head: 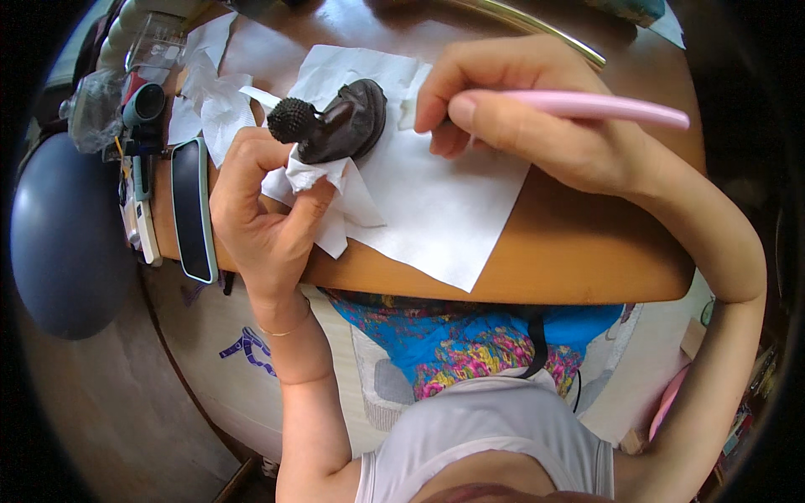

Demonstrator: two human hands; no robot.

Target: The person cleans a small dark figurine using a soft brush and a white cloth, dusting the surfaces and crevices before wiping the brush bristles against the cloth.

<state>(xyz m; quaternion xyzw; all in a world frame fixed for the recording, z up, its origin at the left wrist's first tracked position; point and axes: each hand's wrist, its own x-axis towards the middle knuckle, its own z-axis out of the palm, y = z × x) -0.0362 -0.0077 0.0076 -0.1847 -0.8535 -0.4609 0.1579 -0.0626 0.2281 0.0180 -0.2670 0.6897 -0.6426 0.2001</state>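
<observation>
My left hand (270,201) holds a small dark figurine (343,122) with a studded round head, tilted over the white paper sheet (434,214). A crumpled white tissue (327,176) is pinched between my left fingers and the figurine's side. To the right, my right hand (522,104) grips a pink handle (597,107) like a pen; the handle points right and its working tip is hidden by my fingers. A small whitish, translucent piece (409,113) lies beside my right fingertips; whether I touch it is unclear. The two hands are apart.
On the wooden table (585,245), a smartphone (193,210) lies near the left edge, with crumpled tissues (217,104) behind it. Further left stand a clear plastic container (157,44), a plastic-wrapped item (97,113) and several small things. A golden rod (541,28) crosses the back.
</observation>
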